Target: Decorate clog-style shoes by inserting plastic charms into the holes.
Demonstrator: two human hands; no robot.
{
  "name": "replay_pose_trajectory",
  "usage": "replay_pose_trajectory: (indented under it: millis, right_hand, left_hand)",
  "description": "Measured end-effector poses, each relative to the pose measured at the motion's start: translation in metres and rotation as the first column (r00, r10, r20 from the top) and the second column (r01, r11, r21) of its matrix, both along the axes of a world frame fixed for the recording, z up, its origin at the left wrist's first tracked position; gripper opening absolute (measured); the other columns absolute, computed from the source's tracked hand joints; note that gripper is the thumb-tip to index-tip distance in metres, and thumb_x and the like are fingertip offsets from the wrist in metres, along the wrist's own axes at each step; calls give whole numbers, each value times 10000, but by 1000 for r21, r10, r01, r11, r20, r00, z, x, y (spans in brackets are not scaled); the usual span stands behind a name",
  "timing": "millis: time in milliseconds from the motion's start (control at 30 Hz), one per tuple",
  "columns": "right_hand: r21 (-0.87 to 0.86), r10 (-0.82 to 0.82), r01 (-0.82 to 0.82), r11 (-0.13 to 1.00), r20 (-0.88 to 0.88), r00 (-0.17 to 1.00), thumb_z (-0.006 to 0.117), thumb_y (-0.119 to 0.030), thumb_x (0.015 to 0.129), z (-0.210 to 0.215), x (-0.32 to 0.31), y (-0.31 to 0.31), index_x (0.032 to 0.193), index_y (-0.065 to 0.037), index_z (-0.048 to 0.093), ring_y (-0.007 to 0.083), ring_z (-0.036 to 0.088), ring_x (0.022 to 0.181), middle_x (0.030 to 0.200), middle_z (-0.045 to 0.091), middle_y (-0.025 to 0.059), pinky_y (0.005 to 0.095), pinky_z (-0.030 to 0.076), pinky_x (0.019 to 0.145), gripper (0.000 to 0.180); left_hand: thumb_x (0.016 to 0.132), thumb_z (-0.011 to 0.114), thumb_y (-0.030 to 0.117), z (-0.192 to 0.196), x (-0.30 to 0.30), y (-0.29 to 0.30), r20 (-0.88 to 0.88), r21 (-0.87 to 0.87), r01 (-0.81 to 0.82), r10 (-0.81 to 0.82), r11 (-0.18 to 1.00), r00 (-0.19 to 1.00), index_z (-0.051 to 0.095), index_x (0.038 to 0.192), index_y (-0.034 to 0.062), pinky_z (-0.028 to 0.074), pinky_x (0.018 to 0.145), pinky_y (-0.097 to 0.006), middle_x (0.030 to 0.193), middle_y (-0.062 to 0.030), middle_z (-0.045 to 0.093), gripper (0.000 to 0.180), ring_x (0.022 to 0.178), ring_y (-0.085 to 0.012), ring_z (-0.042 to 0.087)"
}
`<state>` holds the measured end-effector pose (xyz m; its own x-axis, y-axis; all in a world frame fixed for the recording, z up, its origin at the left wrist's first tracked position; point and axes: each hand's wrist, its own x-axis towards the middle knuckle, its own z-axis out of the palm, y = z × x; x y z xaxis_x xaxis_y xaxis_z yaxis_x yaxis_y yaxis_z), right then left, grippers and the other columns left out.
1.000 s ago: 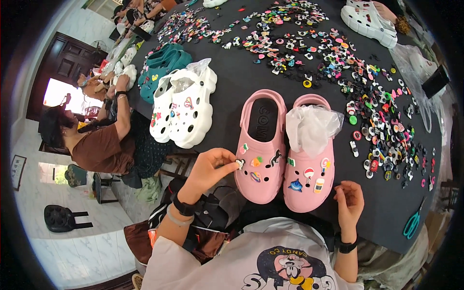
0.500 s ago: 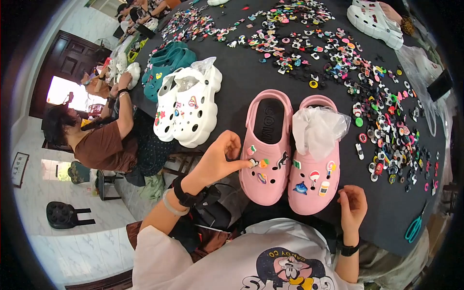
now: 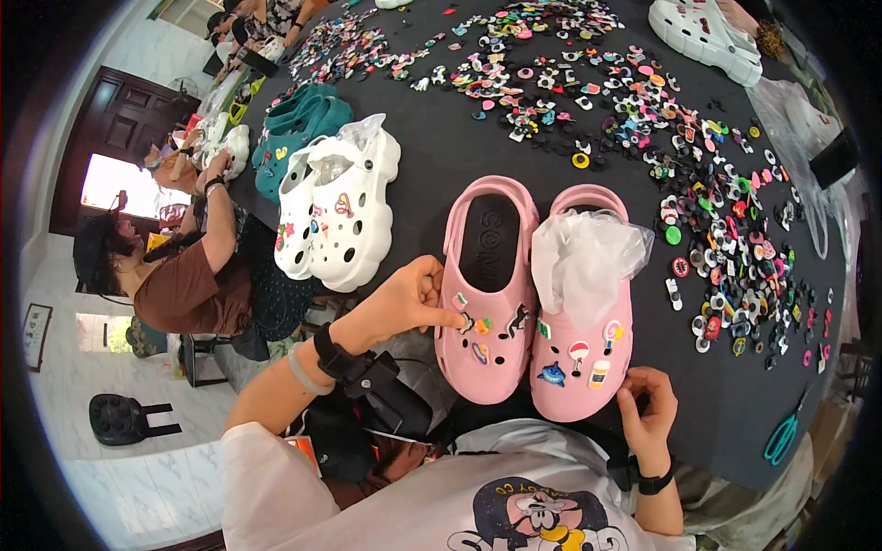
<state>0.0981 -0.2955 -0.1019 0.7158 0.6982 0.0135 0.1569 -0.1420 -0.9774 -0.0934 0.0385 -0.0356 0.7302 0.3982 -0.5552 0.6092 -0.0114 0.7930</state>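
Head view: black table [image 3: 514, 147], pink clog pair, charm being set by hand.
Left pink clog [image 3: 487, 294] is pinched at its toe by the left hand [image 3: 404, 303], fingertips closed on a small charm [image 3: 467, 321]; seating is best done square over a hole. Right hand [image 3: 648, 418] is curled at the right pink clog [image 3: 583, 321] toe; grip unclear.

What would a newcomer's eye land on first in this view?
The pink clogs at the middle of the black table, side by side, the one nearer the right hand stuffed with white plastic. The left hand presses a charm onto the other clog, while the right hand rests at the table's near edge. Beyond them, loose charms scatter thickly across the table.
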Motion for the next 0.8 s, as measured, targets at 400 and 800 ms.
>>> replay_pose_trajectory:
  millis: [400,800]
  right_hand:
    - [26,-5,8,1000,-103,995,662,7,838,2,4,0,1109,-14,580,115,606,780,890,645,57,248,484,689,284]
    - [18,128,-131,991,122,984,685,-39,802,10,-1,8,1344,-9,501,193,580,1041,1329,546,125,294,527,786,574]
  left_hand:
    - [857,716,64,-27,-18,-27,416,-303,-221,337,927,844,496,1139,24,444,750,-225,947,-30,598,360,844,-89,566]
    - [776,746,36,-21,-25,-97,590,588,-493,76,641,804,598,1150,22,427,880,-298,1101,-77,580,402,1047,-191,537]
